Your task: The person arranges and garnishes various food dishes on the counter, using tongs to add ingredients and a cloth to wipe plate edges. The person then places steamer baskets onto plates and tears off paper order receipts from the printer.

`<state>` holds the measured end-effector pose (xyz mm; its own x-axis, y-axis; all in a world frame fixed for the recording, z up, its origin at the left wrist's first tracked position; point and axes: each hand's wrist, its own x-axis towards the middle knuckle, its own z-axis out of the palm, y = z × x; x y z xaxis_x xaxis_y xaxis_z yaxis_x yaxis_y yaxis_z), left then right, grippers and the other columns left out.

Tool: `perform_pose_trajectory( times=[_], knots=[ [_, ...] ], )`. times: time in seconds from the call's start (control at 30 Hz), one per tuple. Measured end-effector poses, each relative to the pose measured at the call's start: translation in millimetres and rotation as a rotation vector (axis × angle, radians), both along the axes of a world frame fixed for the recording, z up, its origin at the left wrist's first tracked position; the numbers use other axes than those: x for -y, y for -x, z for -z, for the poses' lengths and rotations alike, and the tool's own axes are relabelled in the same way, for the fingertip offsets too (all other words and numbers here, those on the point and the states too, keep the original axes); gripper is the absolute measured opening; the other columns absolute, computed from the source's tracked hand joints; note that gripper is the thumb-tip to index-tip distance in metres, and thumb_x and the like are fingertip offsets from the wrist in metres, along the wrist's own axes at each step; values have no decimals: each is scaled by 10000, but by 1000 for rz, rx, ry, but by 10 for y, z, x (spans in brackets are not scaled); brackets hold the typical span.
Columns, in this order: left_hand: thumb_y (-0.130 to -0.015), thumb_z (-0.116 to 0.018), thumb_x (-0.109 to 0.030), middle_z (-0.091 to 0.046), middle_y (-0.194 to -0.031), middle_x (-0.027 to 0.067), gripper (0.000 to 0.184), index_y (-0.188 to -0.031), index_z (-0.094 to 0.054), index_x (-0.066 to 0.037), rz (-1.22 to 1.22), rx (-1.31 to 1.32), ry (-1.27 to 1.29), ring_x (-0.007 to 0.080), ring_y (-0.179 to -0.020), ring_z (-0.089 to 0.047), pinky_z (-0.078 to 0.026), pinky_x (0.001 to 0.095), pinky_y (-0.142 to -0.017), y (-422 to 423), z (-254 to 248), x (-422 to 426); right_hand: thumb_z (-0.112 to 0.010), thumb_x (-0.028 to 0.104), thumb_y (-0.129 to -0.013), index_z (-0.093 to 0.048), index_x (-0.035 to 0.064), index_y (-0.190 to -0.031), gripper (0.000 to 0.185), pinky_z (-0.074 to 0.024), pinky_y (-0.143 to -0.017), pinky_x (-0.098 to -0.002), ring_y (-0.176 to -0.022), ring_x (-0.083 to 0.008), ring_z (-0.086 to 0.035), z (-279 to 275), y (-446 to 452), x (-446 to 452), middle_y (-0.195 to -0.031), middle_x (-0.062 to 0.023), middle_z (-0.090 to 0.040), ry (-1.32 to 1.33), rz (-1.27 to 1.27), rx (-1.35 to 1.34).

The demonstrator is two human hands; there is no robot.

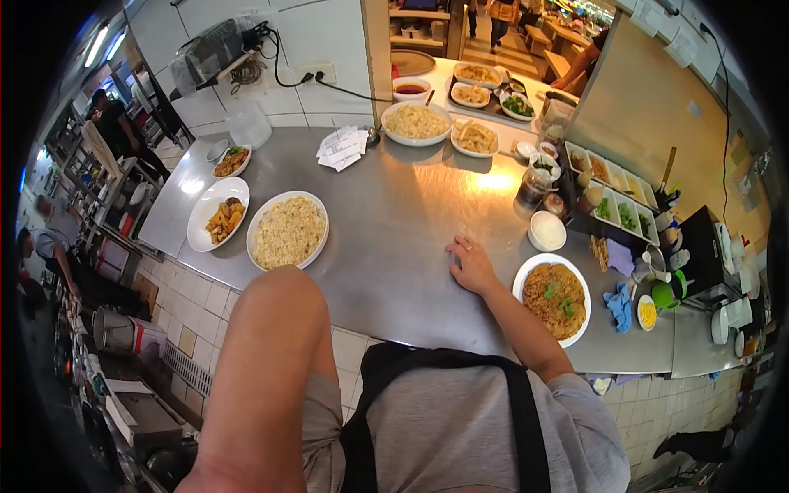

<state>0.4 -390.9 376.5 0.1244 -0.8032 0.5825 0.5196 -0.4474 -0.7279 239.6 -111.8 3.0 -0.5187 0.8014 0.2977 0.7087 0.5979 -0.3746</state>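
Observation:
My right hand (pixel 470 264) rests on the steel counter (pixel 411 222), fingers partly spread, a ring on one finger. It holds nothing. Just right of it are a small white bowl of white contents (pixel 547 231) and a plate of brown fried rice (pixel 552 300) topped with green leaves. My left arm is raised with its elbow toward the counter; the left hand is out of sight. Beyond that elbow sit a plate of pale fried rice (pixel 288 231), an oval plate of browned pieces (pixel 223 218) and a smaller plate of food (pixel 233 161).
Paper slips (pixel 342 149) lie near the wall. A large bowl of rice (pixel 417 122) and a dish of pale food (pixel 475 138) stand by the pass. Garnish trays (pixel 612 185), a blue cloth (pixel 618 307) and a green container (pixel 670 289) are at right. Other people are at left and beyond the pass.

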Motion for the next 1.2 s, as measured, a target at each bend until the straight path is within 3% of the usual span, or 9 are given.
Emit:
perform_pose_trajectory(
  times=[0.43,0.5,0.6,0.63,0.8,1.0,1.1,1.13,1.2],
  knots=[
    [-919,-559,-290,-612,-1173,154,282,-957,-659,-29,50,-51,-482,230,-1125,-562,-441,408,-991,525,-49,-18,-617,65,-746,-567,67,-1151,409,-302,-1068,-439,-1258,-371,-409,-20,167,53,-1324,-209,-475,49,32,-36],
    [-916,-556,-248,-543,-1008,34,231,-1082,-550,-88,-218,267,-92,119,-894,-537,-472,225,-659,911,85,-308,-616,67,-763,-558,78,-1169,411,-281,-1079,-451,-1274,-367,-395,-17,172,52,-1334,-204,-469,28,51,-28],
    [-870,-546,-128,-522,-1139,111,288,-1137,-523,-24,-146,568,680,185,-1058,-498,-493,325,-783,1924,860,-747,-607,89,-788,-532,98,-1206,424,-251,-1088,-483,-1300,-355,-371,101,181,44,-1354,-189,-455,-16,67,-10],
    [-897,-535,-103,-530,-1106,139,309,-1191,-532,-9,-419,929,823,196,-967,-539,-485,295,-794,2286,1233,-917,-604,95,-792,-531,100,-1207,422,-245,-1088,-492,-1303,-354,-368,102,199,42,-1357,-186,-454,-13,74,-2],
    [-867,-589,-242,-534,-1091,156,501,-1270,-466,27,-148,1817,1337,251,-944,-542,-447,348,-872,4349,3435,-1697,-594,114,-801,-531,105,-1205,409,-222,-1090,-523,-1311,-352,-360,87,242,120,-1364,-178,-452,-35,139,24],
    [-861,-546,-256,-546,-1196,218,577,-1347,-379,5,554,1974,1563,351,-1000,-572,-503,407,-780,4234,3567,-1967,-602,102,-783,-540,100,-1194,416,-231,-1088,-516,-1302,-357,-370,44,257,142,-1362,-178,-454,-55,130,10],
    [-859,-533,-233,-535,-1203,223,584,-1366,-350,-6,-62,2026,1461,372,-1025,-544,-471,439,-855,4451,3851,-2150,-589,92,-790,-541,92,-1196,408,-237,-1093,-489,-1300,-355,-369,2,306,165,-1355,-184,-458,-44,139,27],
    [-852,-534,-180,-508,-1246,240,561,-1354,-371,8,-712,2241,1407,379,-1153,-477,-380,445,-990,4267,3601,-2221,-582,87,-795,-541,89,-1197,404,-239,-1096,-476,-1299,-353,-368,-21,313,172,-1353,-188,-459,-39,147,39],
    [-840,-550,-148,-504,-1253,241,538,-1330,-406,22,-862,1913,1082,365,-1192,-447,-324,445,-1031,4080,3358,-2395,-592,93,-782,-543,92,-1192,413,-235,-1088,-499,-1292,-362,-374,-42,319,174,-1343,-189,-464,-39,143,34]
  ],
)
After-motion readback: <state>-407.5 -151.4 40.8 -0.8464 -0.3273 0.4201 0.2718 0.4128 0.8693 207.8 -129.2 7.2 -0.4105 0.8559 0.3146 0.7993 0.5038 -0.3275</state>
